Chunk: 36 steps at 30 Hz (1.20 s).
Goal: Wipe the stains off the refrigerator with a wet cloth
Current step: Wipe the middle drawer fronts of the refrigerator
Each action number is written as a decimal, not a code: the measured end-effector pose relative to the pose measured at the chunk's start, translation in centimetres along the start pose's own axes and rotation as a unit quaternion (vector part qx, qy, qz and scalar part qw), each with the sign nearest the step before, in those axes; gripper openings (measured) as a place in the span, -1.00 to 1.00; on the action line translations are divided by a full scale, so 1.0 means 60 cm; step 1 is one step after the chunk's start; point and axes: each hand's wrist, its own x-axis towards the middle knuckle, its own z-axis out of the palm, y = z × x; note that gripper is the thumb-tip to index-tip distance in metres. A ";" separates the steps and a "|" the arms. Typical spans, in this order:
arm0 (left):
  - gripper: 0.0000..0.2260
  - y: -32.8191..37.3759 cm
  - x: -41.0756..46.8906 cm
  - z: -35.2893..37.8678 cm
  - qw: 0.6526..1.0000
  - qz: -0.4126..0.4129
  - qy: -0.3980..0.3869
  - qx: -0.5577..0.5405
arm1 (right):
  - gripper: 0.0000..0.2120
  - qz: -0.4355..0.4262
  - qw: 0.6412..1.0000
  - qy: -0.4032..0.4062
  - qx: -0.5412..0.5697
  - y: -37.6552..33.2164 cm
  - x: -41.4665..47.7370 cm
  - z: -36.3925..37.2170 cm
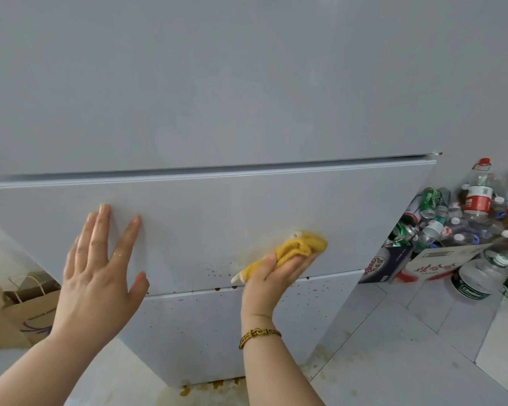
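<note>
Mid-wipe on the middle door panel of the refrigerator. Right hand pressed flat against the panel, fingers together, pinning the bunched yellow cloth under the fingertips and palm; not a closed fist, more a flat press holding the cloth against the door. Left hand spread open, fingers apart, braced on the same panel at about 9 o'clock from the cloth, holding nothing.

Cloth sticking out from the right hand toward 1 o'clock, with a pale tail trailing at 7 o'clock near the thumb. A faint yellowish smear on the panel around the cloth, possibly wet residue, though hard to tell in this light.

Brown specks clustered along the lower edge of the panel, at roughly 8 o'clock from the cloth and just beside the thumb, not yet wiped. More spatter on the bottom door, at 5 to 6 o'clock from the hand. Brown drips on the floor at the refrigerator's foot.

Next move, by judgement: drag the cloth down toward 7 o'clock across the specks, keep firm flat pressure, then cross the seam onto the bottom door. Likely need to refold to a cleaner face to avoid smearing.
</note>
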 end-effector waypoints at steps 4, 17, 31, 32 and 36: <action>-0.43 -0.020 -0.016 -0.001 0.999 0.038 -0.016 -0.016 | -0.45 0.231 0.969 0.051 0.067 0.021 0.004 -0.001; -0.44 -0.207 -0.033 -0.003 0.991 0.104 -0.017 -0.079 | -0.50 -0.026 0.999 -0.016 -0.036 -0.009 -0.252 0.183; -0.29 -0.243 -0.028 0.004 0.975 0.195 -0.030 -0.104 | -0.42 -0.145 0.988 0.054 -0.028 -0.028 -0.256 0.227; -0.29 -0.245 -0.027 0.004 0.973 0.201 -0.029 -0.107 | -0.46 -0.183 0.982 0.022 -0.050 -0.029 -0.281 0.241; -0.43 -0.262 -0.027 0.006 0.964 0.232 -0.016 -0.130 | -0.53 -0.293 0.950 0.006 -0.107 -0.026 -0.240 0.223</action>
